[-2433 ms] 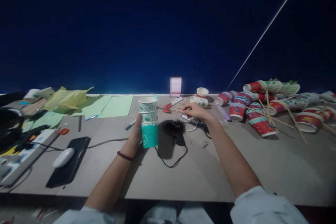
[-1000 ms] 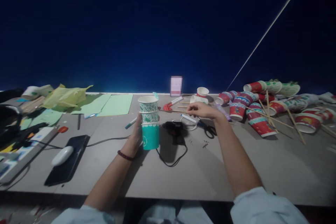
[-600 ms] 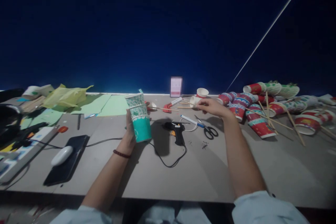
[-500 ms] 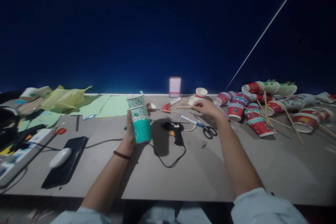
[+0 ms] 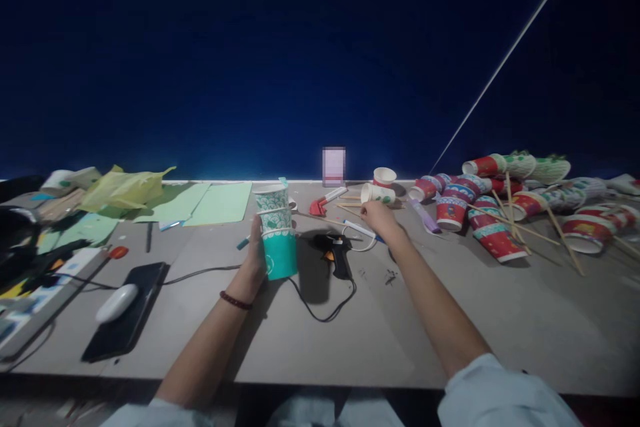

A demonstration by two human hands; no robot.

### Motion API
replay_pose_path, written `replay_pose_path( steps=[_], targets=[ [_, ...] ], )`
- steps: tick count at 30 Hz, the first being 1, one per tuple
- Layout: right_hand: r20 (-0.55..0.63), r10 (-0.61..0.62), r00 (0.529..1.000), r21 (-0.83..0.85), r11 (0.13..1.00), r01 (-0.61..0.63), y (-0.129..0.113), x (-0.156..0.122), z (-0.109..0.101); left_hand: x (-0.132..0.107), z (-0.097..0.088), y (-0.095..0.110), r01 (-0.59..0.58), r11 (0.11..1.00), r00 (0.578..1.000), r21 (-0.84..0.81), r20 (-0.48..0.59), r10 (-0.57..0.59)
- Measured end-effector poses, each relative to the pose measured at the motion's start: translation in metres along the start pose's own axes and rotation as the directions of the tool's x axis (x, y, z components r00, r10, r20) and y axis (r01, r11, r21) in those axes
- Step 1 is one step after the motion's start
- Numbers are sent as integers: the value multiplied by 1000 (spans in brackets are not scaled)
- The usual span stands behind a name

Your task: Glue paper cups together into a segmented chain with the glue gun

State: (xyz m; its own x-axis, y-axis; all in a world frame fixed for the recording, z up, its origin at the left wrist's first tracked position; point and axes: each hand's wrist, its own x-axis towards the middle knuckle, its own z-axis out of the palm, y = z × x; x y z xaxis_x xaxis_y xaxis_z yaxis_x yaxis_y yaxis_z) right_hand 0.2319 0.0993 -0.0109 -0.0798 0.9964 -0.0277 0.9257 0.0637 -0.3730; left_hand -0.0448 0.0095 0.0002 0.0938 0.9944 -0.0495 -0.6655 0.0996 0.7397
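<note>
Cup stack [image 5: 275, 232] is positioned centre-left on table [image 5: 325, 347]. Glue gun [image 5: 339, 255] is located just right of it, pen [image 5: 361, 229] beyond. Cup pile [image 5: 505, 207] is spread far right. Paper sheets [image 5: 200, 203] are laid far left, mouse [image 5: 116, 302] near left.

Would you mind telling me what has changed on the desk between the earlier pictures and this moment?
The left hand tilted the stack of green paper cups leftward half a second ago and has now brought it back nearly upright, a little to the right. The right hand pulled back from the far white cups toward the pen and now covers the scissors. The glue gun, the mouse and the red cups stayed put.
</note>
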Motion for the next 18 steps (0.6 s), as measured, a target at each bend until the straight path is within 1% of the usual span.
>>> replay_pose_path(
  steps=[3,5,6,7,8,9,10,11,14,16,18],
  targets=[
    [-37,-72,997,53,996,74,-15,-6,-7,0,-1,-3,22,999,1000,26,20,-22],
    [-37,-169,985,129,977,172,-30,-13,-11,1,-1,-4,37,999,999,31,28,-38],
    [-23,-236,971,189,953,236,-39,-18,-12,1,-1,-5,43,999,999,30,32,-44],
    [-13,-336,942,324,890,321,-47,-23,-12,1,-1,-6,48,998,998,30,37,-49],
    [12,-421,907,424,824,376,-54,-28,-11,1,-1,-6,50,998,998,31,43,-51],
    [39,-472,881,484,780,397,-60,-32,-9,1,0,-6,47,998,998,35,50,-49],
    [64,-497,866,529,752,392,-65,-35,-6,1,0,-7,42,998,997,41,57,-44],
    [90,-497,863,554,745,372,-68,-37,-3,2,0,-7,37,998,997,49,62,-40],
    [137,-445,885,584,758,291,-72,-39,2,3,-2,-9,52,996,995,73,76,-58],
    [110,-415,903,562,776,288,-69,-36,-3,6,-5,-10,82,992,993,91,83,-89],
    [25,-367,930,489,816,309,-61,-33,-16,8,-8,-11,96,991,991,97,83,-105]
  ],
)
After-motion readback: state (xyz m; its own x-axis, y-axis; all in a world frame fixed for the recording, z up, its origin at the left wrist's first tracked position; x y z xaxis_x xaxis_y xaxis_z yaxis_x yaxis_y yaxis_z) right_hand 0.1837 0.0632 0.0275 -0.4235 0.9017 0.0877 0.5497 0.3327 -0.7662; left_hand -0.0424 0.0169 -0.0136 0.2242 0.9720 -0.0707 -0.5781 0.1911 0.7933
